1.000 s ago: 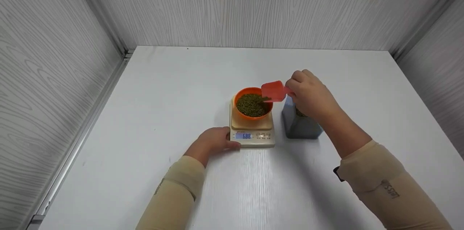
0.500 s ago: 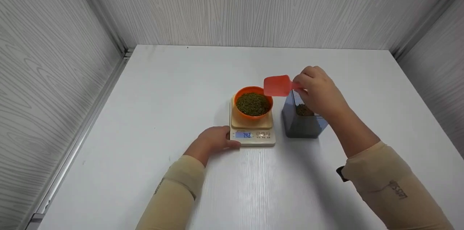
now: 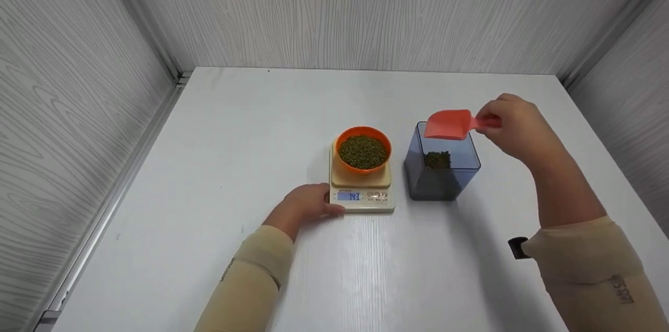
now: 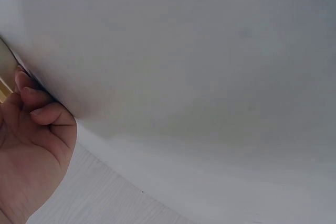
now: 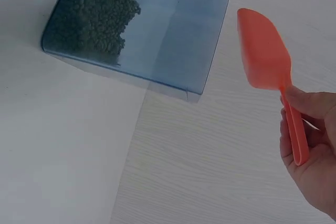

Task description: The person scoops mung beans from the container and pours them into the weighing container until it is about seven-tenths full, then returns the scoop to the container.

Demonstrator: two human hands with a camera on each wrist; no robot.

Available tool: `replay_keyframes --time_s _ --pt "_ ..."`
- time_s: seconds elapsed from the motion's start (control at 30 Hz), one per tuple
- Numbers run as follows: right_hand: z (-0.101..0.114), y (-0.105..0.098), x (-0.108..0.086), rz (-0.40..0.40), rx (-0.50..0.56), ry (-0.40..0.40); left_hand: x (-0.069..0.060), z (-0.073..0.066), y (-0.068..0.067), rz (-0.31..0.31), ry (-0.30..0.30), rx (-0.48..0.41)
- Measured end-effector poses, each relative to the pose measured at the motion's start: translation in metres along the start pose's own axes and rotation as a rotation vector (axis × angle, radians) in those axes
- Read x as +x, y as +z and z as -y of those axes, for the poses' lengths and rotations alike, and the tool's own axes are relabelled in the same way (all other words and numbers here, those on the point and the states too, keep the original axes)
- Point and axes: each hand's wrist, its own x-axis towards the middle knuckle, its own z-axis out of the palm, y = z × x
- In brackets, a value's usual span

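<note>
A digital kitchen scale (image 3: 362, 201) lies on the table, its lit display showing digits that look like 743. On its platform stands an orange bowl (image 3: 341, 159) filled with small green beans (image 3: 364, 151). My left hand (image 3: 307, 202) holds the scale's front left corner, thumb at the front and fingers along the side. My right hand (image 3: 517, 125) grips the handle of a red scoop (image 3: 448, 124), which hangs tilted above a clear bluish container (image 3: 465, 178). In the right wrist view, the scoop (image 5: 264, 51) has no beans visible in it. More green beans (image 5: 94, 19) lie in the container.
The container stands upright just right of the scale, a small gap between them. White wood-grain panels (image 3: 334, 13) rise behind the white table (image 3: 251, 128) and along both sides.
My right hand has moved right with the scoop, from above the bowl to above the container. The scale's displayed number has risen from about 688. My left hand has stayed in place.
</note>
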Motion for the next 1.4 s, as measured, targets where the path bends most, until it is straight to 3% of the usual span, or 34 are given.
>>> replay_keyframes --time_s 0.23,0.53,0.87,1.0,1.1,1.23,1.3,1.4 --pt "-0.002 0.022 0.003 0.137 -0.059 0.029 0.000 0.001 -0.001 0.004 -0.016 -0.017" --pt "-0.002 0.063 0.015 0.255 -0.146 -0.044 0.002 0.003 -0.001 0.001 -0.009 -0.032" --pt "-0.004 0.075 0.024 0.336 -0.184 -0.061 0.002 0.005 0.000 0.011 -0.033 -0.080" --pt "-0.002 0.074 0.025 0.384 -0.201 -0.073 0.001 0.007 -0.002 0.052 -0.033 -0.112" --pt "-0.002 0.071 0.027 0.401 -0.182 -0.073 0.001 0.007 -0.008 0.121 -0.048 -0.093" --pt "0.000 0.066 0.031 0.332 -0.159 -0.065 -0.003 0.007 -0.025 0.210 -0.106 -0.025" --pt "0.002 0.062 0.037 0.263 -0.164 -0.058 -0.005 0.006 -0.037 0.164 -0.130 0.010" --pt "0.003 0.054 0.047 0.157 -0.215 -0.031 -0.007 0.000 -0.060 -0.053 -0.154 0.090"
